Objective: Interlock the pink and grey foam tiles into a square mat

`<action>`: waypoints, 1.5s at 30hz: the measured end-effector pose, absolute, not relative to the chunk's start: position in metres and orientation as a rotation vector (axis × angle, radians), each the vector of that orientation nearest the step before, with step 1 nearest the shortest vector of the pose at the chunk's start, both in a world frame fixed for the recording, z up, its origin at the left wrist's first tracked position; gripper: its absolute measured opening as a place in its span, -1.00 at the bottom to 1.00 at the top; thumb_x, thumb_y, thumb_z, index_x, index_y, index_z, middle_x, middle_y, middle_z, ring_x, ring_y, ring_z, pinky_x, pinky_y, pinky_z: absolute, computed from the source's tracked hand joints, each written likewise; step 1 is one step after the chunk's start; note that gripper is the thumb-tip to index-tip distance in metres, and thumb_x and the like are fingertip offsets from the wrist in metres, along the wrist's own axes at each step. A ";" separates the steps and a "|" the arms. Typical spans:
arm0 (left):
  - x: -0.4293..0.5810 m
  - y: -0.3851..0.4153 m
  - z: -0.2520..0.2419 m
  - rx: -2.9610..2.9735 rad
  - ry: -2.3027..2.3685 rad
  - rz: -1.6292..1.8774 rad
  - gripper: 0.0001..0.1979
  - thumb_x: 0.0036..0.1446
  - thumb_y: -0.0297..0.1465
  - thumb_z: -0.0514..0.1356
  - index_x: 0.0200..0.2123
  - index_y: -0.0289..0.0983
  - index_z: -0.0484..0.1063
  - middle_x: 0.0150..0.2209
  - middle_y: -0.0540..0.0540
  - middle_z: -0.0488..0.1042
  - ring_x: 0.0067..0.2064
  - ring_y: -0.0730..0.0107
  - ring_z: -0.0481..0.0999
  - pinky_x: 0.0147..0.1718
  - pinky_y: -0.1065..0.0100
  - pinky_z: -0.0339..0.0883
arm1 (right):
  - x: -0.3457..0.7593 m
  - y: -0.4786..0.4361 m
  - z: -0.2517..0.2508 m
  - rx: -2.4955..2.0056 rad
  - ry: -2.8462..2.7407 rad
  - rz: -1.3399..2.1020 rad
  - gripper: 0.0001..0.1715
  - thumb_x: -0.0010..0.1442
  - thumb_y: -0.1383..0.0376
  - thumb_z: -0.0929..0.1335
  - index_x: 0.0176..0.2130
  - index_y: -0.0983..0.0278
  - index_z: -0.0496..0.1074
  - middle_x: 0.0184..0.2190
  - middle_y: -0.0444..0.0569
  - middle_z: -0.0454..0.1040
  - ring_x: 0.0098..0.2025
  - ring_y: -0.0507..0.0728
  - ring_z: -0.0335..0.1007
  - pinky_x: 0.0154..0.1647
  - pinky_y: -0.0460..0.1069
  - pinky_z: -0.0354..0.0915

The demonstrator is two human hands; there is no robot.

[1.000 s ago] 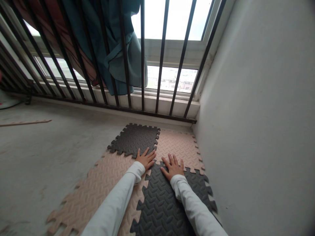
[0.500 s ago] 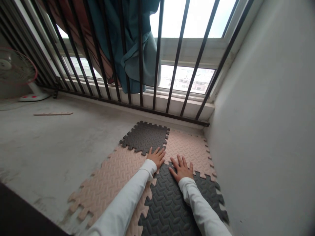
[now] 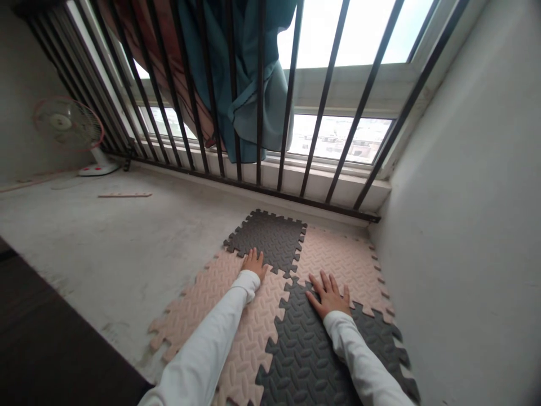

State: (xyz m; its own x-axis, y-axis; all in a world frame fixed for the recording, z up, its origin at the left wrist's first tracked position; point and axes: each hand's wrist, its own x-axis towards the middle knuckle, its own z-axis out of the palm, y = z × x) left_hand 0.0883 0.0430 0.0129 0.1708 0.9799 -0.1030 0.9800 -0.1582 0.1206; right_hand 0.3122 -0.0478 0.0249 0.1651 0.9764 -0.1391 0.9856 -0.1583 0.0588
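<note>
Far left, a small standing fan [image 3: 67,125] sits by the dark window bars [image 3: 236,96], with a thin wooden strip [image 3: 125,195] lying on the bare concrete floor [image 3: 105,242] near it; a teal curtain [image 3: 236,73] hangs knotted behind the bars. Moving right, the foam work begins: a pink foam tile [image 3: 228,316] lies nearest, its toothed edge locked into the dark foam tile [image 3: 267,239] beyond it. Left hand [image 3: 254,263] rests palm down right on that seam, fingers held close together and flat, nothing gripped. Further right, right hand [image 3: 328,294] lies flat on the near dark tile [image 3: 304,349], fingers spread wide, fingertips at the seam with the far pink tile [image 3: 342,259], which runs up to the grey wall [image 3: 465,225]. All four pieces lie in the corner below the window, teeth meshed as far as shows. Judged step: pressing the puzzle joints down so they seat flush. Next move likely calls for even downward pressure walked along each seam, feeling for any raised tooth; whether every tab is fully home cannot be told from here.
</note>
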 end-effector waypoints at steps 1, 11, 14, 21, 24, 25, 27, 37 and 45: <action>0.087 0.043 0.012 2.311 1.904 0.024 -0.44 0.08 -0.20 -0.16 0.12 -0.32 -0.02 0.19 -0.26 -0.14 0.19 0.16 -0.16 0.09 0.14 -0.19 | 0.312 -0.048 0.025 2.292 1.942 -0.103 -0.37 0.03 -0.13 -0.01 0.10 -0.16 -0.20 0.21 -0.27 -0.27 0.22 0.13 -0.43 0.09 0.31 -0.41; 0.082 0.034 0.004 1.962 2.581 0.364 -0.21 -0.04 -0.02 -0.08 0.05 -0.61 0.06 0.08 -0.51 0.06 0.13 -0.06 -0.02 0.07 0.03 -0.25 | 0.312 -0.048 0.026 2.303 1.957 -0.106 -0.37 0.03 -0.12 0.01 0.10 -0.16 -0.17 0.21 -0.27 -0.25 0.22 0.13 -0.42 0.09 0.30 -0.42; 0.063 0.038 0.010 2.028 2.532 0.378 -0.39 0.00 -0.08 -0.09 -0.04 -0.44 0.23 0.10 -0.38 0.07 0.13 0.02 -0.02 0.04 0.02 -0.15 | 0.313 -0.049 0.025 2.303 1.951 -0.095 -0.38 0.03 -0.12 0.02 0.09 -0.16 -0.17 0.21 -0.27 -0.24 0.21 0.13 -0.41 0.09 0.31 -0.42; 0.032 0.047 0.005 2.133 2.346 0.198 -0.42 0.02 -0.11 -0.09 0.03 -0.35 0.15 0.17 -0.31 -0.09 0.18 0.10 -0.14 0.07 0.10 -0.16 | 0.314 -0.047 0.024 2.302 1.984 -0.119 -0.38 0.03 -0.12 0.02 0.09 -0.16 -0.15 0.21 -0.25 -0.25 0.21 0.15 -0.41 0.08 0.32 -0.42; 0.025 0.053 0.001 2.231 2.235 0.125 -0.32 -0.02 -0.07 -0.06 0.11 -0.35 0.01 0.15 -0.35 -0.04 0.17 0.03 -0.10 0.06 0.15 -0.14 | 0.315 -0.049 0.023 2.309 1.990 -0.121 -0.38 0.03 -0.11 0.02 0.10 -0.15 -0.15 0.21 -0.24 -0.23 0.21 0.14 -0.41 0.08 0.32 -0.42; 0.023 0.055 0.000 2.257 2.195 0.109 -0.31 -0.02 -0.06 -0.06 0.13 -0.31 -0.03 0.15 -0.34 -0.02 0.17 0.01 -0.09 0.06 0.14 -0.13 | 0.315 -0.050 0.022 2.313 1.993 -0.120 -0.38 0.03 -0.10 0.03 0.10 -0.14 -0.14 0.21 -0.24 -0.23 0.21 0.15 -0.40 0.08 0.32 -0.41; 0.019 0.057 -0.003 2.286 2.152 0.118 -0.35 -0.01 -0.06 -0.06 0.13 -0.18 -0.04 0.16 -0.28 -0.02 0.17 0.00 -0.09 0.05 0.12 -0.13 | 0.315 -0.049 0.022 2.332 1.988 -0.115 -0.39 0.03 -0.10 0.04 0.09 -0.14 -0.09 0.20 -0.23 -0.20 0.21 0.16 -0.38 0.08 0.33 -0.40; 0.019 0.054 -0.003 2.329 2.159 0.259 -0.42 -0.01 -0.08 -0.04 0.09 -0.11 0.04 0.17 -0.27 -0.07 0.17 0.00 -0.13 0.05 0.13 -0.14 | 0.255 0.039 0.039 2.364 2.215 -0.056 -0.22 0.09 0.02 0.04 0.17 0.38 -0.24 0.21 0.00 -0.30 0.21 0.08 -0.37 0.15 0.08 -0.24; 0.021 0.054 0.000 2.327 2.163 0.217 -0.42 -0.02 -0.08 -0.03 0.09 -0.10 0.03 0.17 -0.29 -0.07 0.17 0.01 -0.12 0.04 0.13 -0.14 | 0.262 0.085 0.034 2.290 2.195 -0.038 -0.15 0.07 -0.10 -0.07 0.10 0.43 0.03 0.14 0.13 0.02 0.18 0.13 -0.20 0.16 0.07 -0.42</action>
